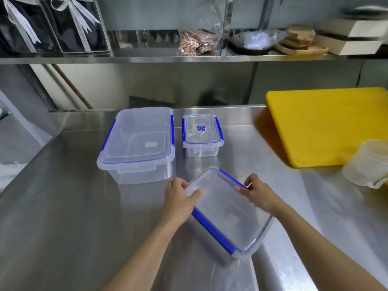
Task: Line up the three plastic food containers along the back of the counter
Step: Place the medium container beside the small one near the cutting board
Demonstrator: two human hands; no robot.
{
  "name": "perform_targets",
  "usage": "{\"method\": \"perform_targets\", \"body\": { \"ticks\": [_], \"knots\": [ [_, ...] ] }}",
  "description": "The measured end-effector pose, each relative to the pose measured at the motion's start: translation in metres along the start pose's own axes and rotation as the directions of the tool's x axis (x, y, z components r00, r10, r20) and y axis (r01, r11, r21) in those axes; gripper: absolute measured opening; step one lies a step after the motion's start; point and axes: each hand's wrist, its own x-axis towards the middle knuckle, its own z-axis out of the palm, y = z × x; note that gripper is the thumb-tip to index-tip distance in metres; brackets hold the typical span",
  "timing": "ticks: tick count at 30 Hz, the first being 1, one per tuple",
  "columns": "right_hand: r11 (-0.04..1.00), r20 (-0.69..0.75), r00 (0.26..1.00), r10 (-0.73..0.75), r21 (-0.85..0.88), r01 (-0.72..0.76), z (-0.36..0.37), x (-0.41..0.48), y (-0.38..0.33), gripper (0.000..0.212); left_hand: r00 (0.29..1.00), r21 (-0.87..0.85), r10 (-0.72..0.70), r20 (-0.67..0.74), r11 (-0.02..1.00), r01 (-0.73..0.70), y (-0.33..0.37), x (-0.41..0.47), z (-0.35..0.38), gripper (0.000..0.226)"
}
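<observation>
Three clear plastic containers with blue lid clips are on the steel counter [63, 206]. The large container [136, 141] stands at the back left. Right of it, near the back edge, sits the small container [202, 133] with a blue label on its lid. The medium container [228, 211] is nearer to me, skewed and tilted. My left hand [179, 198] grips its far left corner. My right hand [257, 192] grips its far right edge.
A yellow cutting board [327, 124] lies at the back right, with a translucent tub [367, 164] on its near corner. A steel shelf [147, 56] above holds dark gift boxes, a bag of wafers and a bowl. The counter's left edge drops off.
</observation>
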Motion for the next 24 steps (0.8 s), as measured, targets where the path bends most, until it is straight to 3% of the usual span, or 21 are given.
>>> {"method": "perform_targets", "body": {
  "ticks": [3,7,11,13,16,20,24],
  "knots": [
    [0.998,-0.164,0.984,0.064,0.012,-0.063,-0.001,-0.002,0.005,0.033,0.998,0.071,0.069,-0.011,0.995,-0.068,0.007,-0.009,0.008,0.045],
    [0.972,-0.321,0.922,0.215,0.158,-0.172,-0.004,-0.002,0.009,0.028,0.959,0.032,0.093,0.268,0.994,-0.106,0.011,-0.020,0.021,0.061],
    [0.945,-0.373,0.875,0.308,0.227,-0.236,-0.010,-0.002,0.011,0.034,0.911,0.077,0.154,0.382,0.977,-0.198,0.014,-0.031,0.039,0.074],
    [0.968,-0.396,0.888,0.235,0.183,-0.175,-0.012,-0.005,0.014,0.040,0.901,0.080,0.176,0.397,0.971,-0.225,0.017,-0.034,0.047,0.082],
    [0.998,-0.443,0.897,0.002,0.054,0.024,-0.015,-0.014,0.015,0.046,0.895,0.072,0.211,0.393,0.963,-0.259,0.020,-0.032,0.054,0.085],
    [0.976,-0.443,0.870,-0.217,-0.105,0.190,-0.027,-0.026,0.009,0.043,0.886,0.069,0.281,0.370,0.942,-0.328,0.020,-0.027,0.061,0.069],
    [0.938,-0.356,0.872,-0.335,-0.216,0.272,-0.039,-0.037,0.012,0.061,0.880,0.109,0.378,0.289,0.900,-0.423,0.021,-0.021,0.069,0.056]
  ]
}}
